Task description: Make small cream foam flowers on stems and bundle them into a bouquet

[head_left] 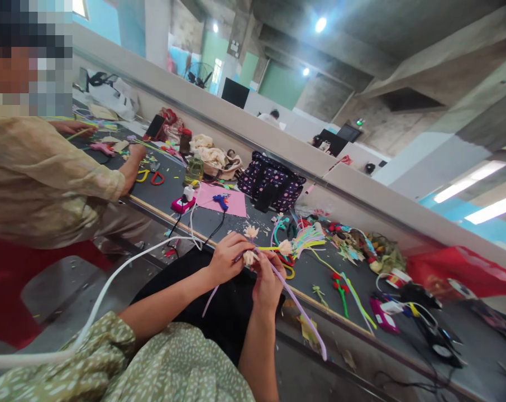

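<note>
My left hand [230, 258] and my right hand [268, 283] are close together over my lap at the table's front edge, fingers closed. Between them is a small cream flower [249, 257], pinched at its base along with a lilac pipe cleaner [303, 315]. One end of the pipe cleaner runs out past my right hand and hangs down to the right. A lilac length also shows below my left hand. Just beyond my fingers are two more cream flowers [251, 231] [285, 248]. My fingertips partly hide the join.
A bundle of pastel pipe cleaners [309, 239] lies past my right hand, near red-and-yellow scissors [290, 270]. A blue glue gun [222, 201] rests on pink paper [236, 205]. A white cable [127, 262] crosses at left. A co-worker's arm [129, 167] is farther left.
</note>
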Available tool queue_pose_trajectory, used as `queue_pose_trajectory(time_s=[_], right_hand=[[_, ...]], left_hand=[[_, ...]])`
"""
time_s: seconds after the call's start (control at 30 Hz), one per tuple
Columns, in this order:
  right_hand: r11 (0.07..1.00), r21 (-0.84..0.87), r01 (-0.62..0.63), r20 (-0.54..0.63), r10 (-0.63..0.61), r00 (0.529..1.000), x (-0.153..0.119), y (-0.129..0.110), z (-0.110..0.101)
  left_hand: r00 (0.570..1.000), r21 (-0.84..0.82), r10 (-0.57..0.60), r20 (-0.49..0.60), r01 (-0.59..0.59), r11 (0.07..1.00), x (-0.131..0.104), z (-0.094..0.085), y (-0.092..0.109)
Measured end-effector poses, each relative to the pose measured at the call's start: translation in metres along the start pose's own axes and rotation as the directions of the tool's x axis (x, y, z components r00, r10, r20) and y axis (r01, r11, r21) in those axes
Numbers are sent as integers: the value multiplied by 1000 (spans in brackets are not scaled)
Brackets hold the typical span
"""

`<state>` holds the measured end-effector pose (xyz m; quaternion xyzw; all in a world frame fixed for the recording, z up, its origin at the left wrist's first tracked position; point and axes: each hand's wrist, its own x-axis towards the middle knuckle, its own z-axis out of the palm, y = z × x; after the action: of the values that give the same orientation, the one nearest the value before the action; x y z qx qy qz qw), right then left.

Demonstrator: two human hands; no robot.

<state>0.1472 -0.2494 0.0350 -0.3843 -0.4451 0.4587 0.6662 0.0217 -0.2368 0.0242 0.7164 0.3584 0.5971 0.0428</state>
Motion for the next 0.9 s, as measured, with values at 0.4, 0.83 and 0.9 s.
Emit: queue_pose_trajectory(time_s=[0.4,0.83,0.9], right_hand=[[997,-7,74,19,-74,997,-3,-1,5],[895,-303,328,70,-322,944,-9,-4,3],[870,-349,347,99,-334,937,-8,-6,1]], left_hand=[[992,-15,71,-104,-73,997,-1,2,-5],[994,70,98,-54,-94,993,-1,-2,-5],[992,110,120,-44,-115,987,-1,-2,-5]])
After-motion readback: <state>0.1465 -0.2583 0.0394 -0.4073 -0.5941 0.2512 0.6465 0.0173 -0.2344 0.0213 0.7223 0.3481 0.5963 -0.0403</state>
